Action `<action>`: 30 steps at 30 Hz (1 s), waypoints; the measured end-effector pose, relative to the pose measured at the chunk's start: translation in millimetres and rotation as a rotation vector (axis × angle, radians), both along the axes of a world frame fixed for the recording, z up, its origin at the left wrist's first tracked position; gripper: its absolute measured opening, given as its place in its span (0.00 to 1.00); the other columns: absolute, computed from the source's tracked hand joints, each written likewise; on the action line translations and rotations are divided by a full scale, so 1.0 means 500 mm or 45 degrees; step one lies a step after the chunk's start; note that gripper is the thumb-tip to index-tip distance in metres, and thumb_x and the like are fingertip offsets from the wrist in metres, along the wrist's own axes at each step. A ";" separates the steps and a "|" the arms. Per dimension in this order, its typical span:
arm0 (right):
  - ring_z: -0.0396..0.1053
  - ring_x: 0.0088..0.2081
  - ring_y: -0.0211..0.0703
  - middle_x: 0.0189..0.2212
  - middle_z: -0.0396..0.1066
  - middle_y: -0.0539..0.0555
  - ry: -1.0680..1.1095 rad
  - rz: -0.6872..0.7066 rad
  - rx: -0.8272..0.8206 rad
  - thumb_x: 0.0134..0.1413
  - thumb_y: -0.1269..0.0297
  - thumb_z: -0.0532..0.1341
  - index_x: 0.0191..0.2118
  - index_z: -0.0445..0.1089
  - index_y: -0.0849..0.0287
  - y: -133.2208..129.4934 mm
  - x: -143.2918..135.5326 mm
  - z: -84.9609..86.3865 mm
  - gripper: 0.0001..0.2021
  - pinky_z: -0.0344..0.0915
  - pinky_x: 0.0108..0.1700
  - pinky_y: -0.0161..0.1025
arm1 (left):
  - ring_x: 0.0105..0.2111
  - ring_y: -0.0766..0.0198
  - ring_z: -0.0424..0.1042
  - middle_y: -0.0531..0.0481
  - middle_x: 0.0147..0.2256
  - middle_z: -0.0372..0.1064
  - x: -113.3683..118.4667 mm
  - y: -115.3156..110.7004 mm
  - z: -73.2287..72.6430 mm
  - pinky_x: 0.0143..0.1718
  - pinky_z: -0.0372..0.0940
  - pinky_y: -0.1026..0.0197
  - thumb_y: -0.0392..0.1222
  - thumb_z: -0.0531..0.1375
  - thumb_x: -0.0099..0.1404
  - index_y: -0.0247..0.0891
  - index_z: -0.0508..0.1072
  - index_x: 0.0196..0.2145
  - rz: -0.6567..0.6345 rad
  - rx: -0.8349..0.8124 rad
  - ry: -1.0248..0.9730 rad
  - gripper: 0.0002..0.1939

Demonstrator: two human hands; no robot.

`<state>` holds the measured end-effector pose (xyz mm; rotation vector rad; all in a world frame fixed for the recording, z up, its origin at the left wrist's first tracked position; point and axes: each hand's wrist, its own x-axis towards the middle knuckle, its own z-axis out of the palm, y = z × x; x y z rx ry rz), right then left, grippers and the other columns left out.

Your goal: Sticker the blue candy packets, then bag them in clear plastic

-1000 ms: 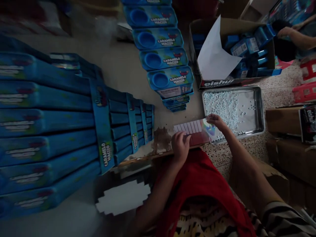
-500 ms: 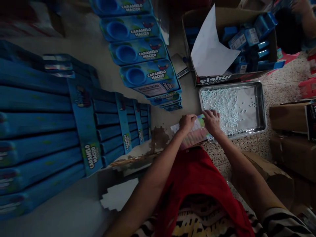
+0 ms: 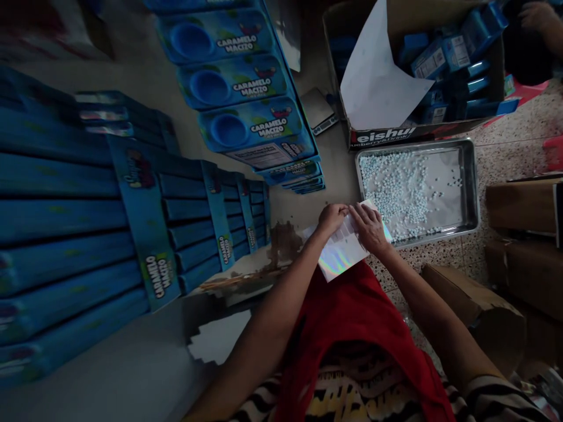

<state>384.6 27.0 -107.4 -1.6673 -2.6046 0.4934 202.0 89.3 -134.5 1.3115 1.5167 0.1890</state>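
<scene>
A shiny sheet with a rainbow sheen (image 3: 341,261) lies at the table edge, just in front of my red apron (image 3: 358,305). My left hand (image 3: 332,221) is closed, its fingers pinching the sheet's upper part. Across the sheet's right side lies my right hand (image 3: 370,228), fingers stretched out flat and their tips close to the left hand. Both palms face down, so the thumbs and the sheet's underside are hidden. Just beyond the right hand, a metal tray (image 3: 472,193) holds many small pale-blue balls (image 3: 393,187).
Blue display boxes (image 3: 229,130) stand stacked ahead, with long blue cartons (image 3: 70,220) piled at left. A cardboard box (image 3: 382,136) holds blue packs and a white paper (image 3: 376,82). Brown cartons (image 3: 475,299) sit at right. Another person's hand (image 3: 539,16) shows far right.
The sheet has tilted from coloured to bright white with a rainbow glare. My right hand has moved slightly left and down, its fingers flattening onto the sheet. The left hand stays nearly in place.
</scene>
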 end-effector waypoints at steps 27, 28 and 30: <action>0.60 0.64 0.59 0.66 0.69 0.63 -0.031 0.017 -0.178 0.70 0.70 0.55 0.68 0.69 0.58 0.007 -0.020 0.056 0.24 0.54 0.67 0.55 | 0.41 0.57 0.77 0.46 0.40 0.83 -0.035 -0.004 0.026 0.43 0.65 0.61 0.42 0.61 0.70 0.39 0.86 0.43 -0.070 -0.012 -0.002 0.13; 0.61 0.63 0.59 0.64 0.70 0.63 -0.028 -0.005 -0.171 0.69 0.70 0.55 0.68 0.69 0.57 0.008 -0.020 0.059 0.24 0.55 0.66 0.54 | 0.41 0.57 0.77 0.46 0.41 0.83 -0.035 -0.002 0.028 0.44 0.65 0.61 0.43 0.60 0.70 0.39 0.86 0.43 -0.084 -0.005 0.012 0.14; 0.61 0.61 0.60 0.61 0.72 0.63 -0.036 -0.058 -0.156 0.70 0.70 0.54 0.69 0.67 0.55 0.012 -0.021 0.061 0.26 0.57 0.63 0.54 | 0.42 0.56 0.78 0.45 0.42 0.83 -0.032 0.002 0.033 0.44 0.65 0.60 0.43 0.60 0.71 0.40 0.86 0.44 -0.101 0.008 0.066 0.14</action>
